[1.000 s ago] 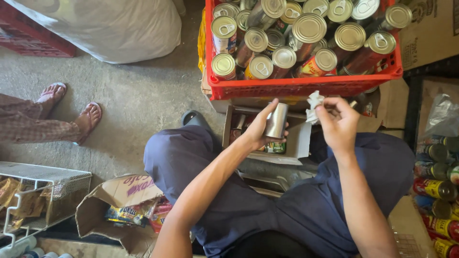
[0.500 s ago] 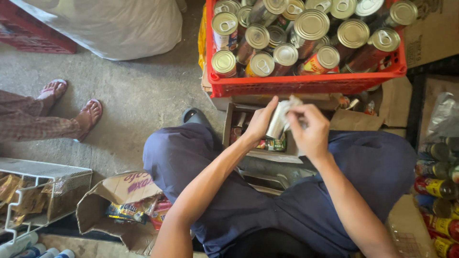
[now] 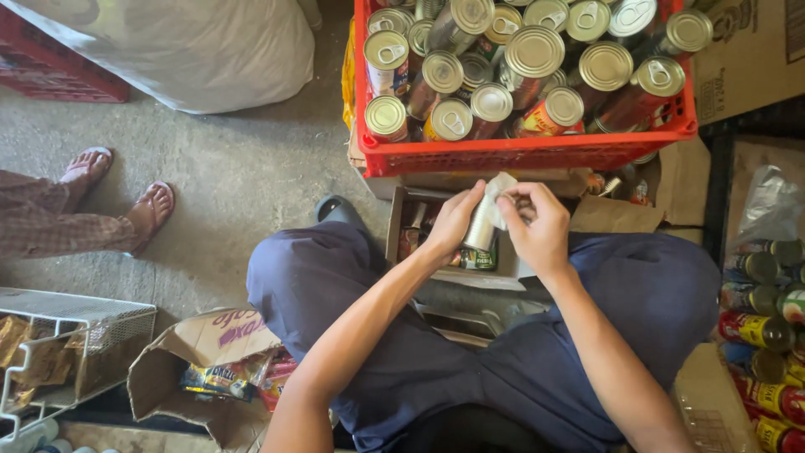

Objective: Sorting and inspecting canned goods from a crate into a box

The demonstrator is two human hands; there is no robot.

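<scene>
Held between both hands, a bare silver can point(image 3: 481, 225) stands nearly upright above a small open cardboard box point(image 3: 402, 220) that sits between the person's knees. Left hand point(image 3: 453, 221) wraps its side from the left, fingers closed round it. Right hand point(image 3: 537, 226) pinches a scrap of white cloth or paper point(image 3: 501, 186) against the can's top edge, fingertips curled in tight. Both forearms reach forward over the dark blue trousers, elbows bent, wrists close together.

Beyond the box's far edge stands a red plastic crate point(image 3: 520, 153), heaped with cans lying and standing, silver lids up, some with red and yellow labels. Along the right edge of the view lie more labelled cans point(image 3: 759, 329), red, green and yellow. At lower left an open cardboard carton point(image 3: 189, 348) holds colourful packets, beside a white wire rack point(image 3: 80, 312). Another person's sandalled feet point(image 3: 122, 193) rest on the concrete floor at the left.
</scene>
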